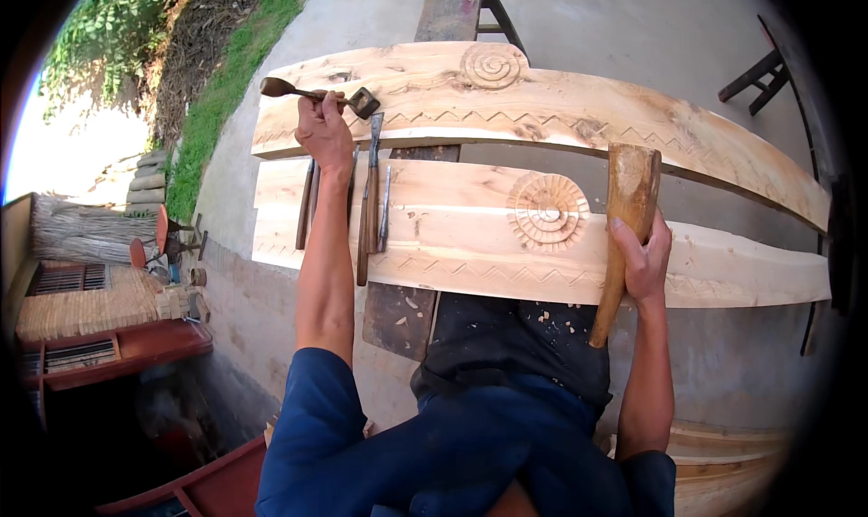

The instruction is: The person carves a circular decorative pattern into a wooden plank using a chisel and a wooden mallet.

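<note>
My left hand [325,133] reaches over the left end of the far carved board [407,79], its fingers closed on a thin-shafted tool [282,88] with a dark rounded wooden end. Just right of those fingers is a dark squarish block [363,103]; I cannot tell whether it is part of the tool. Below this hand, several chisels [372,178] lie across the near carved board [452,237], partly behind my forearm. My right hand [644,255] is wrapped round a thick wooden mallet [631,192], its wide end pointing away from me and its narrow end toward my lap.
A spiral rosette [548,211] and zigzag lines are cut into the near board; the far one bears a plainer spiral [493,65]. A dark bench [398,323] supports both, with wood chips on it. A trestle [759,79] stands at far right, red stools [163,230] at left.
</note>
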`<state>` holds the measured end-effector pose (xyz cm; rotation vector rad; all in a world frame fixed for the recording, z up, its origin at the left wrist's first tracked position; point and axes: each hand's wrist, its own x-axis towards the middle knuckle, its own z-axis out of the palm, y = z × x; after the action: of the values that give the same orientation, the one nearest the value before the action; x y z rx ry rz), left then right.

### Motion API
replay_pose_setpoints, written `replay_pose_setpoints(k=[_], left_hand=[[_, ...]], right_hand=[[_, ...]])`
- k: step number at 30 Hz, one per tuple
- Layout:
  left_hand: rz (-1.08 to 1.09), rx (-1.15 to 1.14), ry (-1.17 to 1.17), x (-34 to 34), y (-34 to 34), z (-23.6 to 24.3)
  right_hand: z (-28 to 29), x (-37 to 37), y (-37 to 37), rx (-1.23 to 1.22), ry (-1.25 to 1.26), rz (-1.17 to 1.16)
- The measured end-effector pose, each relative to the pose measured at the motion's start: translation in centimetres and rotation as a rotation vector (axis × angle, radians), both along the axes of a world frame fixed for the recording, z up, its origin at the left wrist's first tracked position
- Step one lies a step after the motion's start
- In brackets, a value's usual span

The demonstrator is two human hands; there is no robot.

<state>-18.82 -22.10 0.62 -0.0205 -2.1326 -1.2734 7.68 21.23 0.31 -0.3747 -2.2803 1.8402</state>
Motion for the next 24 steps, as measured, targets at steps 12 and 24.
replay_pose_setpoints(k=[12,24], left_hand=[[-0.499,0.480,-0.321,18.9,15.7,-1.9],[-0.527,0.138,-0.165,18.8,16.7,-2.5]], right_hand=[[0.3,0.1,-0.2,0.031,-0.006,-0.024],[0.2,0.0,0.1,0.042,-0.035,-0.012]])
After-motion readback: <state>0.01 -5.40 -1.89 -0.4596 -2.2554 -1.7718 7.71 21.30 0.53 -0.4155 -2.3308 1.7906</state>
